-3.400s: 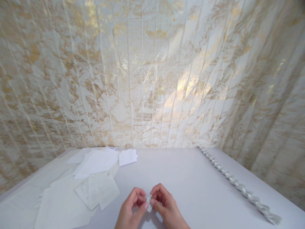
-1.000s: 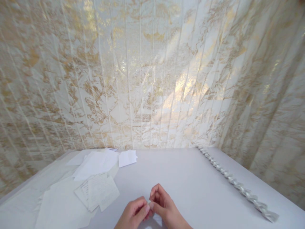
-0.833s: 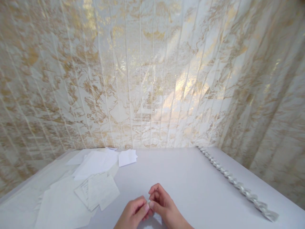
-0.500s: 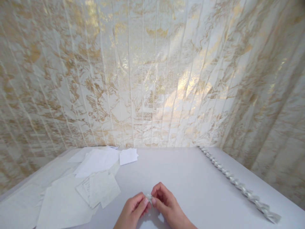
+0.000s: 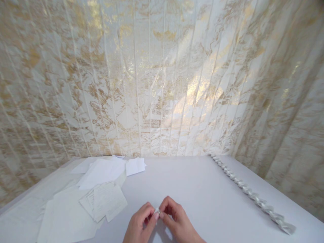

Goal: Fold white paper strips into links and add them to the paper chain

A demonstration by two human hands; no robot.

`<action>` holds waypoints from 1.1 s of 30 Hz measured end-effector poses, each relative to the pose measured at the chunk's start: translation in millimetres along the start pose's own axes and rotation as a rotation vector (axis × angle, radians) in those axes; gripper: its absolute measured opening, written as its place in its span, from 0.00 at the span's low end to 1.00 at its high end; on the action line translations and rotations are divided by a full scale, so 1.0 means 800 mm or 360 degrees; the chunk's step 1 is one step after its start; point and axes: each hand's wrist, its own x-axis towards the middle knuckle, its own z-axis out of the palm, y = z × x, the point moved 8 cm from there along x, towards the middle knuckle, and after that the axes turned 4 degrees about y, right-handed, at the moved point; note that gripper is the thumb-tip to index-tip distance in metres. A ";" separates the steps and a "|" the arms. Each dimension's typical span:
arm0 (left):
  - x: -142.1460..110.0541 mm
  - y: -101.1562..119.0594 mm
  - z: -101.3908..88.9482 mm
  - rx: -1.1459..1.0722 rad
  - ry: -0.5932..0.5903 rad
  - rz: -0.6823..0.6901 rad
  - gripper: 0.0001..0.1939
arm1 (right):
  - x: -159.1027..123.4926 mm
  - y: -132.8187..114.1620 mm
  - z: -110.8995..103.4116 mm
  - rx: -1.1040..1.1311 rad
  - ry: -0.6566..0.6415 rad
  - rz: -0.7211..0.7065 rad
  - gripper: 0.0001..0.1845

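Near the front edge of the view, my two hands meet over the white table (image 5: 192, 182). My left hand (image 5: 142, 221) is closed, thumb and fingers pinching a small piece of folded paper (image 5: 157, 211). From the other side, my right hand (image 5: 176, 216) pinches the same piece between thumb and forefinger. The piece is whitish and mostly hidden by the fingertips, so its exact shape does not show. Both hands are held close together, a little above the tabletop, with their shadow beneath.
Loose paper sheets (image 5: 68, 216) and smaller cut pieces (image 5: 110, 199) overlap on the left. A small stack of white paper (image 5: 135, 166) lies at the back. Along the right runs a long folded-paper chain (image 5: 249, 192). A patterned curtain (image 5: 162, 84) hangs behind the table.
My fingers have shifted slightly around the small paper piece, which is now more covered. Both hands are still pinching it. The whole view has moved a little.
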 end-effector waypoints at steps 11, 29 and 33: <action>-0.001 -0.007 0.008 0.0081 -0.0110 -0.0038 0.22 | 0.001 -0.007 0.006 0.0417 -0.0086 0.0119 0.19; 0.001 -0.014 0.003 0.0241 -0.0054 -0.0094 0.11 | -0.002 -0.029 0.000 -0.1071 -0.0109 -0.0585 0.08; 0.001 -0.008 -0.006 0.0270 0.0005 -0.0065 0.05 | -0.005 -0.036 0.009 -0.1345 -0.0133 -0.0750 0.09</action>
